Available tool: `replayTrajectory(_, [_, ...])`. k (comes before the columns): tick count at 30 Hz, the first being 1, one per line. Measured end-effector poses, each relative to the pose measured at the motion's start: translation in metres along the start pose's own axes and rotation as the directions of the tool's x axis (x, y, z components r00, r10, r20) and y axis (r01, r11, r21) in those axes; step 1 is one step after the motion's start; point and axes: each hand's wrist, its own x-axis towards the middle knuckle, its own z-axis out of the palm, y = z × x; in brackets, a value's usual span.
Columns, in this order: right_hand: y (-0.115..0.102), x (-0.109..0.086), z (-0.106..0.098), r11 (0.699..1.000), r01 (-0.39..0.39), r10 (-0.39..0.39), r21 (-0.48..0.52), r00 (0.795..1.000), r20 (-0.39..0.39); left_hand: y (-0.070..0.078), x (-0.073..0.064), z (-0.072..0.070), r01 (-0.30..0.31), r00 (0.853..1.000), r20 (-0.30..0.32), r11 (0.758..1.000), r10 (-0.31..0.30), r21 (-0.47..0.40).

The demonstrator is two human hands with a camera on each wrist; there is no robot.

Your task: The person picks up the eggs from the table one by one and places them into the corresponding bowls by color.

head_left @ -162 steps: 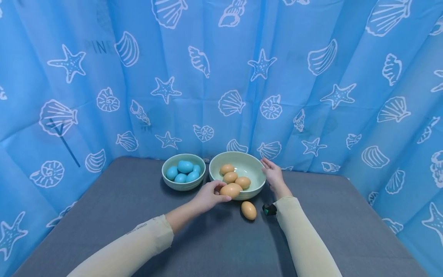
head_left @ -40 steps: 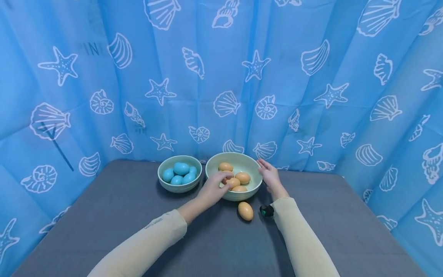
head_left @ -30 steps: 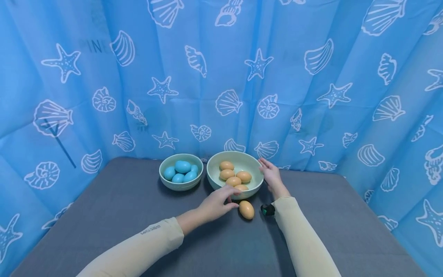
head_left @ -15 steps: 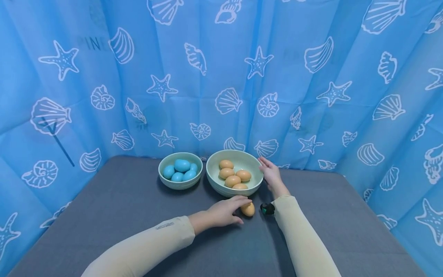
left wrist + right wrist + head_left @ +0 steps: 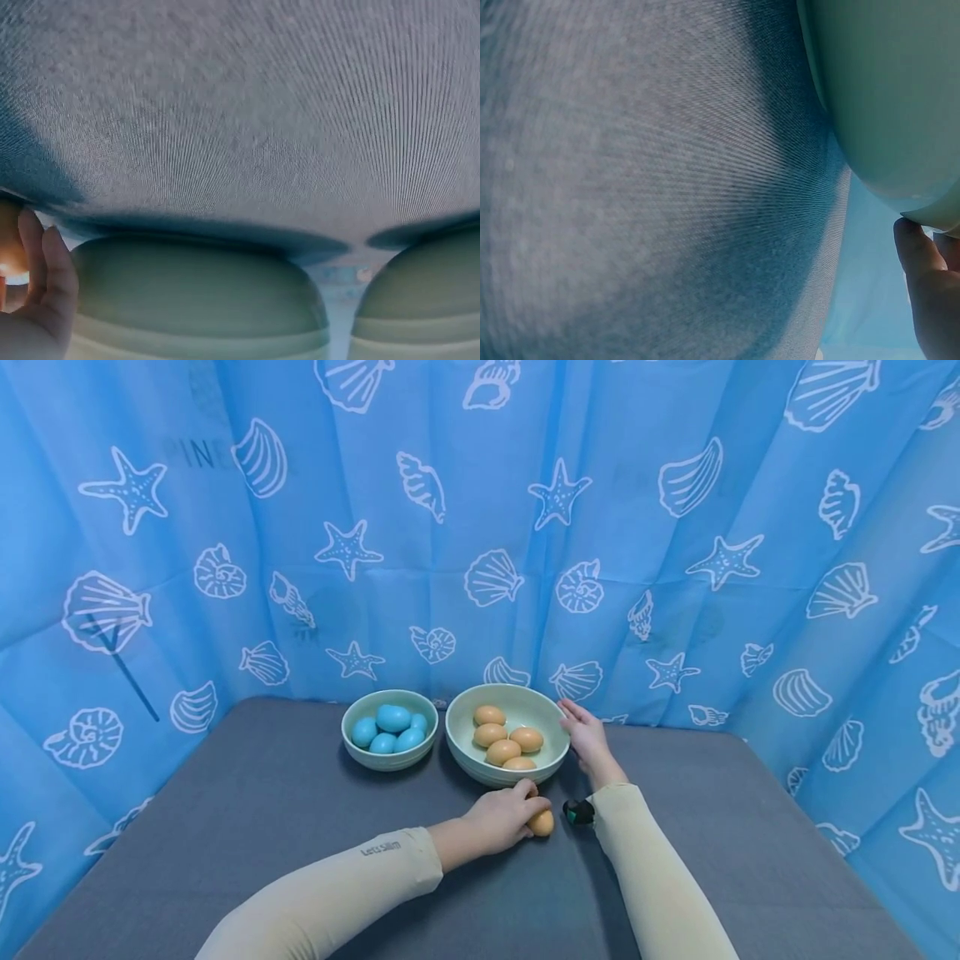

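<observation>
My left hand (image 5: pixel 501 817) has its thumb and fingers around a brown egg (image 5: pixel 542 822) on the table, in front of the larger bowl. In the left wrist view a sliver of that egg (image 5: pixel 10 244) shows beside the fingers (image 5: pixel 58 270). The larger pale green bowl (image 5: pixel 468 766) has several brown eggs (image 5: pixel 491 735) lying in its left and front part. My right hand (image 5: pixel 588 747) touches this bowl's right side with extended fingers. In the right wrist view the fingertips (image 5: pixel 909 229) meet the bowl's edge (image 5: pixel 892 135).
A smaller green bowl (image 5: pixel 386 762) with several blue eggs (image 5: pixel 393 718) stands left of the larger one. Both rest on a grey cloth-covered table (image 5: pixel 300 802). A black object (image 5: pixel 577 812) sits at the right wrist. A blue shell-print curtain (image 5: pixel 450 543) hangs behind.
My left hand put a brown egg into the larger bowl, came out, moved toward the front right and took hold of the egg on the table. The right hand stayed at the bowl.
</observation>
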Motion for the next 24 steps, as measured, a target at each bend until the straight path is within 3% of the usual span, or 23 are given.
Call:
replayTrajectory(5, [0.001, 0.000, 0.000, 1.000, 0.007, -0.007, -0.004, 1.000, 0.007, -0.005, 0.000, 0.001, 0.062, 0.997, 0.046, 0.984, -0.055, -0.166])
replayTrajectory(12, [0.002, 0.001, 0.000, 1.000, -0.005, 0.005, -0.005, 1.000, -0.003, -0.008, -0.002, 0.000, 0.141, 0.988, 0.105, 0.919, -0.110, -0.369])
replayTrajectory(16, [0.002, 0.001, 0.000, 1.000, -0.014, 0.014, -0.003, 1.000, -0.008, -0.007, -0.006, -0.004, 0.151, 0.987, 0.112, 0.901, -0.114, -0.408])
replayTrajectory(24, [0.003, 0.002, -0.001, 1.000, -0.005, 0.005, -0.005, 1.000, -0.008, -0.009, -0.016, -0.013, 0.118, 0.993, 0.060, 0.881, -0.101, -0.457])
